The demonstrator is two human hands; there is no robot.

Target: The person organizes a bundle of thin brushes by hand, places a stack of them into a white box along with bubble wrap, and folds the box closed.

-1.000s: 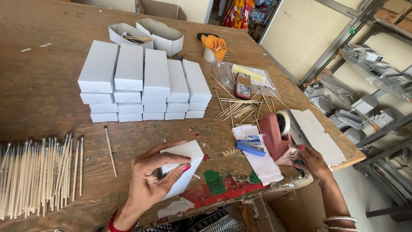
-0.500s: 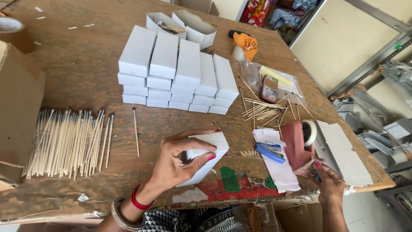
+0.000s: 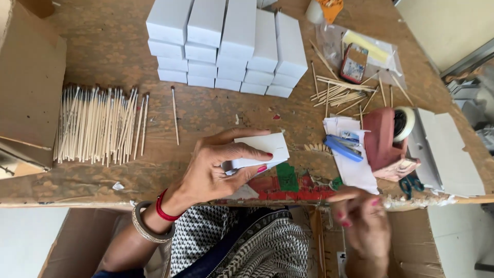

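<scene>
- Small white box lying flat near the front edge of the wooden table, long way running left to right and tipped up a bit at the right end.
- Clamped in the left hand: thumb along the top edge, fingers wrapped over the front, open end of the box pointing right.
- Right hand lower down, past the table edge, to the right of the box and well apart from it. Blurry, fingers bunched together; cannot tell if anything thin sits between them.
- So left hand right on the box, right hand farther off, box lying up and to the left of it.
- Just right of the box: white paper slips with a blue clip, then a red tape holder.
- Far left: a row of thin sticks, one stick lying alone.
- At the back: a stack of white boxes, loose sticks beside it.
</scene>
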